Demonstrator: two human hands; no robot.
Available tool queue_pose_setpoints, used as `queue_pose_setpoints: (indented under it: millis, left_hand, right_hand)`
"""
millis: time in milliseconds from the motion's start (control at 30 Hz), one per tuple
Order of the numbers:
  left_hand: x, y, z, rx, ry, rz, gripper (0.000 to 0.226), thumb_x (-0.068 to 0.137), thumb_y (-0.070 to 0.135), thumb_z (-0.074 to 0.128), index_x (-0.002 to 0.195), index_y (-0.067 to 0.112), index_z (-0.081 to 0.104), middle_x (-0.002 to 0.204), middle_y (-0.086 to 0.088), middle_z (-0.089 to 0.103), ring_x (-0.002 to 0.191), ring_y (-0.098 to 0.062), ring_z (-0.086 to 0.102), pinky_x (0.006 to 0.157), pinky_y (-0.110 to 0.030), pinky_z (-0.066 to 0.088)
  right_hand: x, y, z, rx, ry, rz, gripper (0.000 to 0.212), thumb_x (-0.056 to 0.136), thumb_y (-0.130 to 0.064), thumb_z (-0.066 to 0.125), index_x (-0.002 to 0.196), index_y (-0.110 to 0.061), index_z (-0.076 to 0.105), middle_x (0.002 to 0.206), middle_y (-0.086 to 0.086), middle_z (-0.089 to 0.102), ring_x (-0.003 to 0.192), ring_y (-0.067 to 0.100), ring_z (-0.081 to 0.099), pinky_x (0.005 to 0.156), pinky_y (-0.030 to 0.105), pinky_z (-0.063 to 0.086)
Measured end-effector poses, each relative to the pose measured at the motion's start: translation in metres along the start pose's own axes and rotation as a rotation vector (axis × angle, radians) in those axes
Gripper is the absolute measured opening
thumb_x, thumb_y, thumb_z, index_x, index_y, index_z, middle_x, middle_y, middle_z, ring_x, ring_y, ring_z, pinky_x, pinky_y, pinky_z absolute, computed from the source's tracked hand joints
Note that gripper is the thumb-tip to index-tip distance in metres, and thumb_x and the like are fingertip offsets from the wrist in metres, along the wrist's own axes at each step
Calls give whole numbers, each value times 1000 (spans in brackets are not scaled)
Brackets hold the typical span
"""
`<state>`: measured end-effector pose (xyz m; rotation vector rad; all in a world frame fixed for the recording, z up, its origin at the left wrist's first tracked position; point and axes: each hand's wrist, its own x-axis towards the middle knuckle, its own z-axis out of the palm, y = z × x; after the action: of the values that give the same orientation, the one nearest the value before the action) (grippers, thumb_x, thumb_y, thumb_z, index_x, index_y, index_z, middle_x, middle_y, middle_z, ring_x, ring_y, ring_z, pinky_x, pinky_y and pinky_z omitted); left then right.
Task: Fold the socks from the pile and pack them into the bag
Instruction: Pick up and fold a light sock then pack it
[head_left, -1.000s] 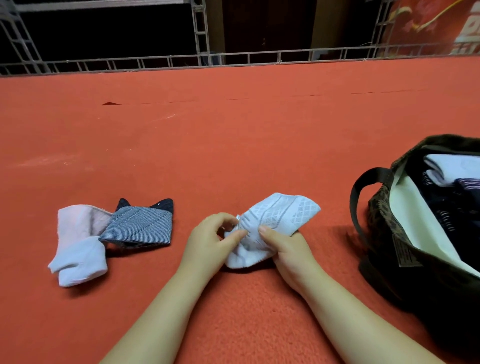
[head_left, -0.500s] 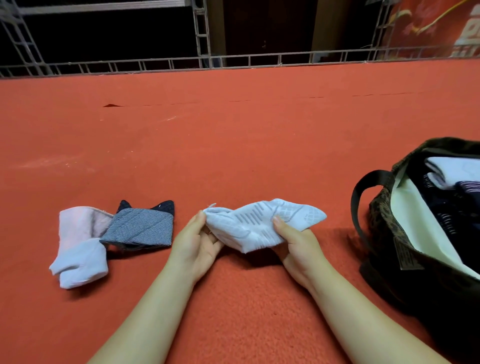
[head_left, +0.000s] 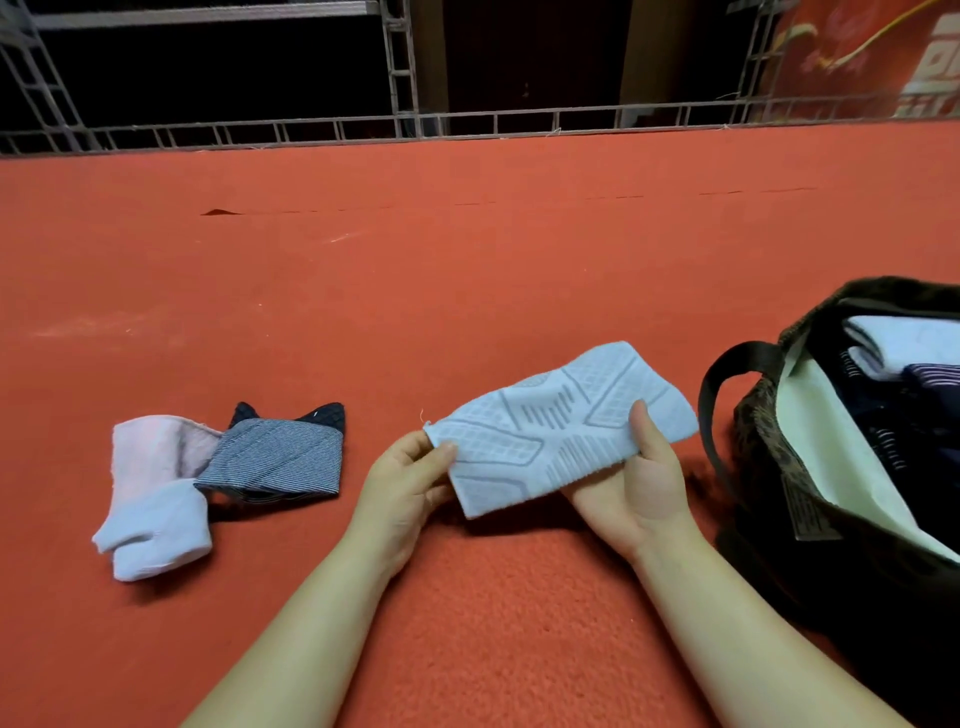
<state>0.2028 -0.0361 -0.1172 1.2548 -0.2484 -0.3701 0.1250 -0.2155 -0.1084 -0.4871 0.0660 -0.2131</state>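
Note:
A white patterned sock (head_left: 556, 431) is stretched flat between my hands, just above the red carpet. My left hand (head_left: 410, 480) pinches its left corner. My right hand (head_left: 641, 480) holds its right part, thumb on top and palm underneath. At the left lie a pink and white sock (head_left: 153, 493) and a folded grey striped sock (head_left: 278, 457) that overlaps it. The dark bag (head_left: 810, 467) stands open at the right, with white and dark folded socks (head_left: 904, 358) inside.
The red carpet (head_left: 467, 270) runs wide and bare behind the socks. A metal truss rail (head_left: 467, 124) lines its far edge. The bag's dark strap (head_left: 719, 395) loops up close to my right hand.
The white sock was bunched between my hands; I have pulled it out flat and lifted it, and it has moved a little towards the bag.

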Motion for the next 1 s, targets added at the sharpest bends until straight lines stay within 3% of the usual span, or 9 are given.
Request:
queue_pose_setpoints:
  millis: [67,133,233,367,500,633,700,867,1000]
  left_hand:
    - [1,-3,-1,-1,88,100,14,87,18,60,83,18,73,92,-14,66,88,-20,59,82,-38,47]
    - [3,0,-2,-74,163,179,16,88,18,58,80,19,72,119,-22,59,109,-15,53,100,-38,37]
    - [2,1,-2,-117,133,211,7,79,20,59,73,22,63,92,-1,67,85,-13,58,82,-34,46]
    - [4,2,-6,-160,81,87,37,71,29,61,106,25,47,96,-6,62,69,-17,58,49,-26,49]
    - [0,2,-10,6,-300,-272,83,61,64,70,127,18,50,103,-20,65,90,-32,56,78,-38,42]
    - [-10,-3,-1,266,-489,-269,49,63,42,75,101,12,66,85,-17,60,74,-24,54,65,-28,40]
    - [-9,-3,0,248,-436,-240,47,61,27,75,105,13,66,103,-16,69,89,-32,62,79,-40,47]
    - [-9,-1,5,218,-295,-239,38,66,15,70,102,12,58,92,-8,71,86,-27,60,73,-34,45]
    - [23,21,21,271,-163,-107,7,89,6,59,92,9,63,88,-11,71,77,-21,65,78,-36,53]
  right_hand:
    - [1,0,1,15,50,-7,57,83,-47,53,125,-10,61,128,16,60,117,35,58,96,58,41]
    - [4,-1,-1,36,70,-39,64,75,-44,65,128,-11,55,130,15,59,118,34,57,103,54,40]
    - [5,-6,-3,113,55,-100,99,40,-31,91,129,-9,55,130,16,59,118,35,58,104,52,38]
    - [3,-15,-9,115,32,-108,90,29,-24,93,113,-4,68,120,19,65,104,37,65,86,55,50]
    - [0,-12,-6,-68,34,108,64,41,-28,91,96,0,75,110,23,68,95,38,68,70,54,57]
    - [-1,-6,-2,-319,203,292,49,84,-34,50,114,3,63,116,27,63,106,39,62,88,52,51]
    - [-1,-4,0,-364,279,296,46,95,-34,42,119,2,58,121,27,61,113,39,58,90,51,46]
    - [3,-2,10,-478,412,162,36,100,-33,44,109,-2,61,95,19,71,87,32,67,69,43,53]
    - [27,-10,44,-738,351,2,27,99,-27,47,103,-6,63,82,8,72,73,20,69,71,38,56]
